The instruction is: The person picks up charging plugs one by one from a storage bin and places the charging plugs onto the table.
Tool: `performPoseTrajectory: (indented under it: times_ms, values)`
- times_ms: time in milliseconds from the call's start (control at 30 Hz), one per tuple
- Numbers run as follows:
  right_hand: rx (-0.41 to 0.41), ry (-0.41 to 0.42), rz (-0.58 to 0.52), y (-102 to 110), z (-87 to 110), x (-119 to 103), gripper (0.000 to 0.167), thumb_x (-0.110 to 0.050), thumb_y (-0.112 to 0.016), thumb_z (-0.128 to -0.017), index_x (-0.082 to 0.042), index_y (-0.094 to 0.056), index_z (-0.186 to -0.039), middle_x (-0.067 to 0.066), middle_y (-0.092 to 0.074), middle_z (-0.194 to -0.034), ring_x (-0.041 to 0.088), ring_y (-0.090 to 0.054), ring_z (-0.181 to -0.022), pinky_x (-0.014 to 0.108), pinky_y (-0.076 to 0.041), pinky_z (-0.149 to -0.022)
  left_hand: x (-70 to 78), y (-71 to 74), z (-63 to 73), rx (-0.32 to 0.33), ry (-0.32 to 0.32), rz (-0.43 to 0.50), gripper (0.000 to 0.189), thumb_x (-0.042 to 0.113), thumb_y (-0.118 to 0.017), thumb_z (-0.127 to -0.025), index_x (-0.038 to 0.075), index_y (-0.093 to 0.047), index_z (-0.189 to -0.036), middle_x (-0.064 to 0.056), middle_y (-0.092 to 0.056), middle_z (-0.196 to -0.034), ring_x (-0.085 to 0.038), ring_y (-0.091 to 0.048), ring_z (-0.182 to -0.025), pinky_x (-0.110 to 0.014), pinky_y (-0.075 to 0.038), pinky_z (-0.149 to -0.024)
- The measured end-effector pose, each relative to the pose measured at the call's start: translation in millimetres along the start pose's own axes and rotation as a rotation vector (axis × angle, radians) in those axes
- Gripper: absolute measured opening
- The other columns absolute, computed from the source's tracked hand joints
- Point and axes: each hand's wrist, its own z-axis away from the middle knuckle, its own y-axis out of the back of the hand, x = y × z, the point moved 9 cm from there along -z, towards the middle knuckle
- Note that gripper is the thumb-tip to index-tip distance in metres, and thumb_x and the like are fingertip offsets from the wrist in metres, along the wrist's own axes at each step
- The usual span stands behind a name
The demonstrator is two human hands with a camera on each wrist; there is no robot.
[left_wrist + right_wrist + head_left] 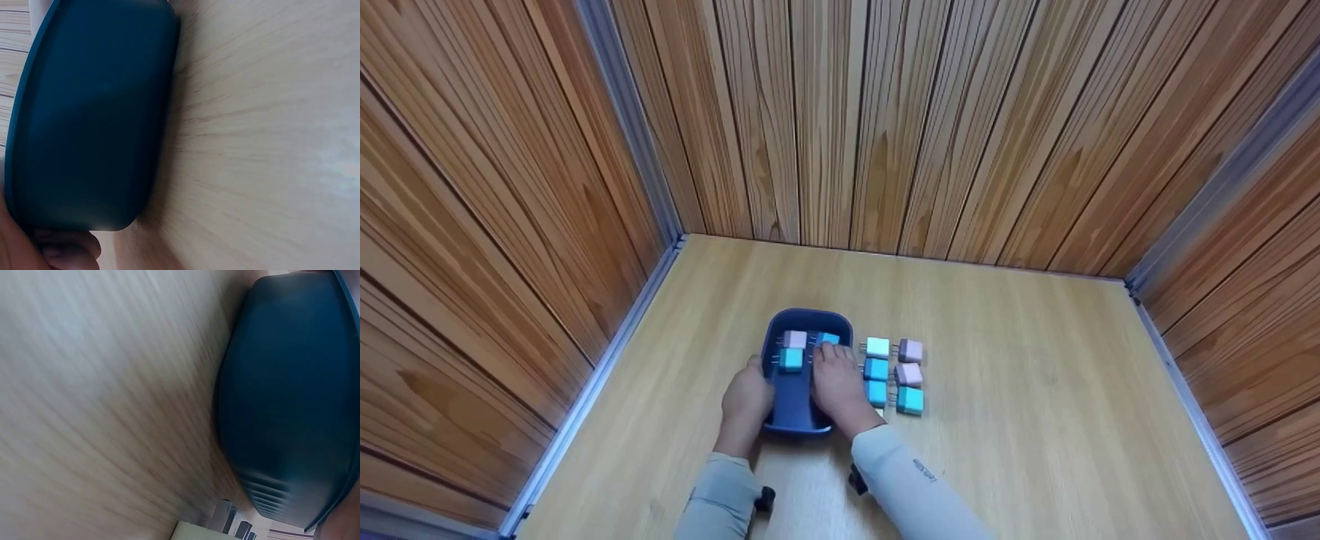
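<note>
A dark blue plastic bin (802, 429) stands on the table with several charger plugs inside. My left hand (748, 397) grips its left rim; in the left wrist view the curled fingers (70, 250) show at the bin's wall. My right hand (838, 381) reaches over the right rim, fingers down inside the bin. Small prongs poke out left of those fingers, from a plug the hand covers and holds. Just beyond the fingertips lies a blue plug (828, 338). A pink plug (795, 340) and a teal plug (791, 360) sit in the bin's left column.
Right of the bin, two columns of plugs lie on the table (1020, 390), among them a mint plug (877, 346), a purple plug (910, 350) and a teal one (910, 401). A cream plug (199, 532) shows in the right wrist view. Wood-panelled walls (825, 135) enclose the table.
</note>
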Motion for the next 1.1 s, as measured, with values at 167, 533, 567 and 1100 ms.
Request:
performPoseTrajectory:
  times_ms: [167, 533, 567, 1100]
  values:
    - [0.005, 0.004, 0.007, -0.5, -0.2, -0.8, 0.042, -0.028, -0.054, -0.104, -0.006, -0.06, -0.139, 0.01, -0.059, -0.131, 0.026, -0.054, -0.122, 0.043, -0.04, -0.112, -0.3, -0.4, -0.1, -0.007, 0.006, 0.013, 0.046, 0.007, -0.046, -0.102, 0.003, -0.046, -0.148, -0.021, -0.066, -0.131, -0.036, -0.065, -0.118, -0.054, -0.052, -0.093]
    - [0.059, 0.013, 0.008, 2.2, -0.4, -1.5, 0.03, -0.013, -0.051, -0.103, -0.006, -0.066, -0.127, 0.01, -0.06, -0.122, 0.026, -0.056, -0.115, 0.042, -0.042, -0.106, 3.7, 4.9, 3.5, 0.048, -0.05, -0.018, 0.041, 0.006, -0.051, -0.098, 0.001, -0.053, -0.139, -0.022, -0.071, -0.116, -0.037, -0.07, -0.104, -0.055, -0.054, -0.081]
    - [0.053, 0.009, 0.007, 2.2, -0.6, -1.2, 0.03, -0.014, -0.05, -0.104, -0.005, -0.066, -0.128, 0.01, -0.06, -0.122, 0.026, -0.056, -0.116, 0.042, -0.042, -0.107, 3.9, 5.0, 3.4, 0.049, -0.052, -0.019, 0.042, 0.006, -0.051, -0.098, 0.001, -0.053, -0.139, -0.022, -0.071, -0.116, -0.037, -0.07, -0.104, -0.055, -0.054, -0.081]
    - [-0.007, -0.027, 0.066, -0.1, -0.5, -2.1, 0.031, -0.012, -0.045, -0.107, -0.006, -0.064, -0.131, 0.011, -0.059, -0.123, 0.027, -0.056, -0.116, 0.043, -0.041, -0.107, 1.4, 0.9, 1.5, 0.011, -0.018, -0.014, 0.048, 0.006, -0.049, -0.099, 0.003, -0.047, -0.147, -0.021, -0.068, -0.125, -0.033, -0.068, -0.111, -0.054, -0.054, -0.088]
